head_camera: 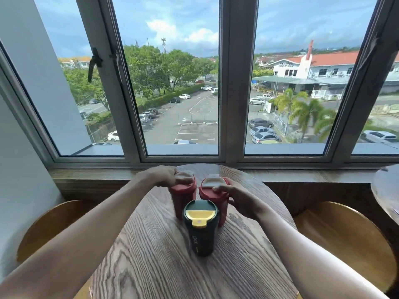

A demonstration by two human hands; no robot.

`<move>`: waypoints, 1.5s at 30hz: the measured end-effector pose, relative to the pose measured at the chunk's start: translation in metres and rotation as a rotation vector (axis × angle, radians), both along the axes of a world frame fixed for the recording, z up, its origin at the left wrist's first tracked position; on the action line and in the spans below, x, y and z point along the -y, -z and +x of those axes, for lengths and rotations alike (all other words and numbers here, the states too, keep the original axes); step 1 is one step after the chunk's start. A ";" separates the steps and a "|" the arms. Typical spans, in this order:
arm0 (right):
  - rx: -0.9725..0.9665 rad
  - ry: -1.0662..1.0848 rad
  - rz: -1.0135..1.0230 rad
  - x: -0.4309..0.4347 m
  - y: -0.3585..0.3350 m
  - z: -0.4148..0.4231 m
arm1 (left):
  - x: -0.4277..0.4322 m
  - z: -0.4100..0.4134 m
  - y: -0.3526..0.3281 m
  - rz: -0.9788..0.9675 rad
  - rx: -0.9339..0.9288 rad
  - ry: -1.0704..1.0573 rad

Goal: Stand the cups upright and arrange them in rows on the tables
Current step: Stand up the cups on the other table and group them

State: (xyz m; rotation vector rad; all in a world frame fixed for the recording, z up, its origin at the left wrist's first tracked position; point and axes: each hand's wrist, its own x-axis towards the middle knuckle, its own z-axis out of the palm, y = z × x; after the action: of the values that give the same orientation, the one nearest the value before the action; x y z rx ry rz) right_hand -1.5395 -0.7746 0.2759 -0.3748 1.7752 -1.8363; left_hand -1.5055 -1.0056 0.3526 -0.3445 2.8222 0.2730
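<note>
Three lidded cups stand upright on the round wooden table (151, 244). Two red cups with beige lid flaps stand side by side at the back: the left red cup (183, 197) and the right red cup (216, 195). In front of them, between the two, stands a dark green cup (201, 229) with a yellow lid flap. My left hand (164, 175) grips the left red cup's lid from above. My right hand (235, 195) wraps around the rim and side of the right red cup.
A wooden window sill (302, 175) runs behind the table under a wide window. Curved wooden chair backs sit at the left (49, 223) and right (341, 229). The edge of a second round table (386, 190) shows at the far right.
</note>
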 end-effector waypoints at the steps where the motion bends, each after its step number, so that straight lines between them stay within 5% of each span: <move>1: 0.000 0.000 0.001 0.000 0.000 0.000 | 0.003 -0.002 -0.002 0.115 0.002 0.035; 6: -0.008 -0.010 0.017 -0.001 -0.001 0.000 | 0.007 -0.003 0.001 0.596 -0.014 0.173; 45: -0.120 0.005 0.125 -0.007 -0.002 -0.003 | 0.018 0.021 0.022 0.617 -0.198 0.119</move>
State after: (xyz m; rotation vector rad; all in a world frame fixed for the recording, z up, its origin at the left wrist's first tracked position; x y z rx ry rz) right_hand -1.5422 -0.7676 0.2775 -0.4403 1.9621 -1.7270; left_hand -1.4847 -1.0232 0.3305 -0.0110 2.7427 1.1631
